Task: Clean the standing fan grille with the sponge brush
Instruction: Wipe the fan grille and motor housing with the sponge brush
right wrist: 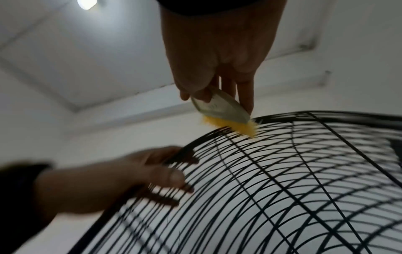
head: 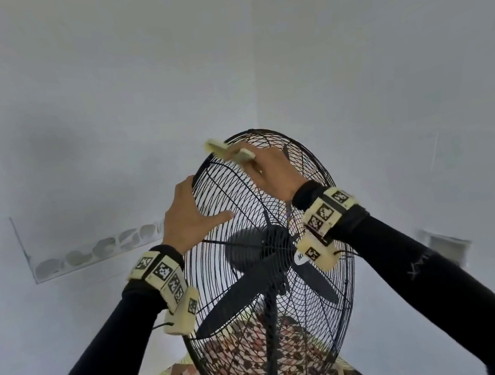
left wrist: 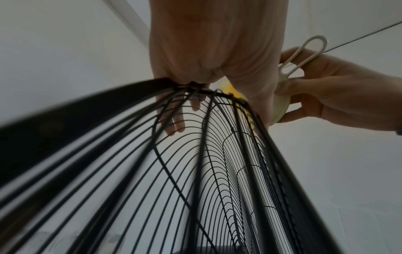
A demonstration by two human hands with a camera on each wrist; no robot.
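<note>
While the left hand (head: 187,215) grips the grille (head: 244,220) rim, the right hand (head: 272,167) pinches the blurred sponge brush (head: 229,150), seemingly touching wires.

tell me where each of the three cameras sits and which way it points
Head: worn on the head, looking forward and down at the black wire fan grille; both dark-sleeved forearms, the left hand gripping the rim and the right hand show.
Left wrist: looks along the left hand at the grille edge; its fingers curl over the rim.
Right wrist: looks along the right hand at the pale-handled yellow sponge brush on the grille top.
Shared: each wrist view also shows the other hand; all show the grille.
</note>
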